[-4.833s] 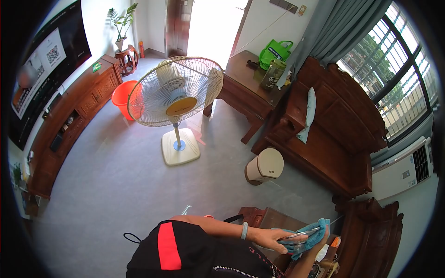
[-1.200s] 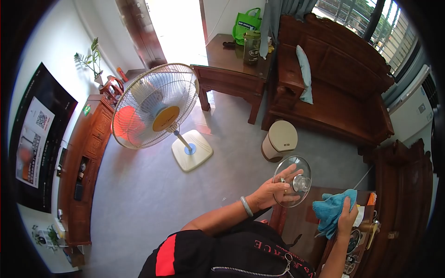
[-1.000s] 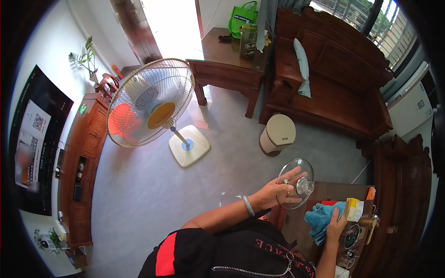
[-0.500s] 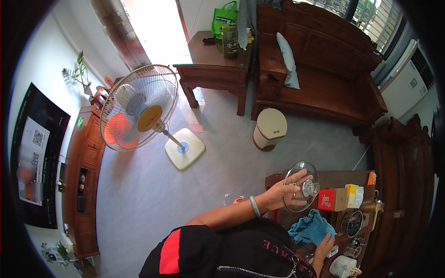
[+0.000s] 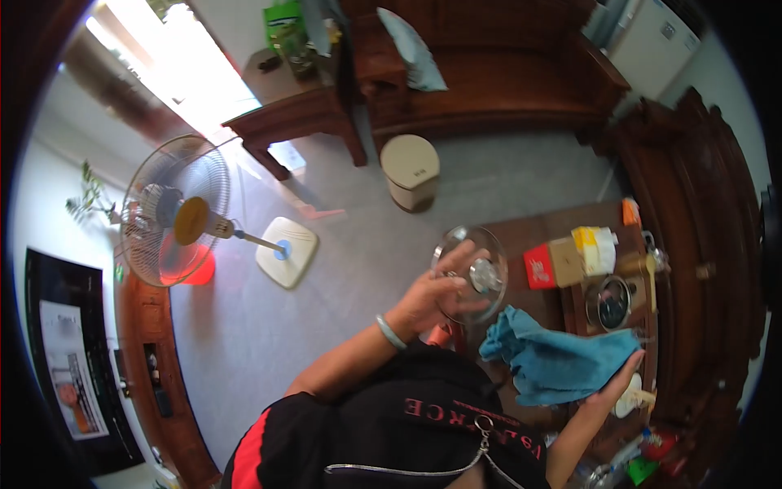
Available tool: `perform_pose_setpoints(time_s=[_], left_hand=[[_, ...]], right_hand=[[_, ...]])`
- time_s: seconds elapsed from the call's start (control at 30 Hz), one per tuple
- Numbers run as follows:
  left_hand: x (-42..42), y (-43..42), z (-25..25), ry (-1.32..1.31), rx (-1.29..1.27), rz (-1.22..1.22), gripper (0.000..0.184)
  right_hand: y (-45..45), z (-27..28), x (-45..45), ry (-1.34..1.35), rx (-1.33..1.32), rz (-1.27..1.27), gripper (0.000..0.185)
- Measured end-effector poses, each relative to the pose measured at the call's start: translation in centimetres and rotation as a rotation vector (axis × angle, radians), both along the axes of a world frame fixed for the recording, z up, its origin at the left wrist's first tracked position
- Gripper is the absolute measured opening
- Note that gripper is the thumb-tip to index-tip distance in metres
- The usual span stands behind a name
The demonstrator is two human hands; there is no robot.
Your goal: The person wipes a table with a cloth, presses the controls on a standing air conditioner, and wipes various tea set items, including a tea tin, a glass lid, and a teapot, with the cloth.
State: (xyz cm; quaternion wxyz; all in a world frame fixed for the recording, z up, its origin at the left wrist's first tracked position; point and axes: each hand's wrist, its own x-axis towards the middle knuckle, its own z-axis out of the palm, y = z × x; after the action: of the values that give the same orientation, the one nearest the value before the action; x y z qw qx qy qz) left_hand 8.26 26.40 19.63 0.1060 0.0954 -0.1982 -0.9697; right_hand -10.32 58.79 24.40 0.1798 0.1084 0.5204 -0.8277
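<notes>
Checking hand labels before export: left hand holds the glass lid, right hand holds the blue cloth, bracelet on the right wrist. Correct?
One error: the bracelet is on the left wrist, as the head view shows. The left hand does hold the glass lid, and the right hand the blue cloth.

My cloth [image 5: 558, 363] at lower right is plain blue; my lid [image 5: 485, 275], near centre, is colourless. My black top [image 5: 366, 428] bears red lettering [image 5: 420, 407] and a red stripe [image 5: 251, 458]. The bin [image 5: 410, 163], upper centre, is cream.
</notes>
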Motion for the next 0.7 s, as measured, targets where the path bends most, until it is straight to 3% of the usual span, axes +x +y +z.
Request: perform_pose_setpoints(time_s=[0.1, 0.2, 0.3, 0.43, 0.57, 0.67, 0.7], left_hand=[[-0.5, 1.4, -0.2, 0.0, -0.004, 0.03, 0.069], [-0.6, 2.8, -0.6, -0.026, 0.005, 0.046, 0.073], [-0.4, 3.6, -1.0, -0.077, -0.001, 0.039, 0.073], [-1.4, 4.0, -2.2, -0.166, -0.08, -0.028, 0.072], [-3.1, 4.3, -3.6, -0.286, -0.158, -0.133, 0.072], [-3.7, 4.6, -4.1, -0.313, -0.112, -0.183, 0.073], [-3.9, 4.6, -4.2, -0.336, -0.135, -0.19, 0.072]], right_hand=[[0.1, -1.0, -0.1, -0.041, -0.236, 0.267, 0.051], [-3.1, -5.0, 1.9, -0.077, -0.244, 0.58, 0.045], [-5.5, -7.6, 3.0, -0.094, -0.242, 0.732, 0.039], [-6.1, -10.7, 1.9, -0.163, -0.282, 0.579, 0.032], [-6.6, -13.3, 2.2, -0.406, -0.318, 0.316, 0.033], [-8.7, -12.8, 2.6, -0.062, 0.068, 0.751, 0.03], [-9.1, -12.5, 2.3, 0.292, 0.325, 0.854, 0.03]])
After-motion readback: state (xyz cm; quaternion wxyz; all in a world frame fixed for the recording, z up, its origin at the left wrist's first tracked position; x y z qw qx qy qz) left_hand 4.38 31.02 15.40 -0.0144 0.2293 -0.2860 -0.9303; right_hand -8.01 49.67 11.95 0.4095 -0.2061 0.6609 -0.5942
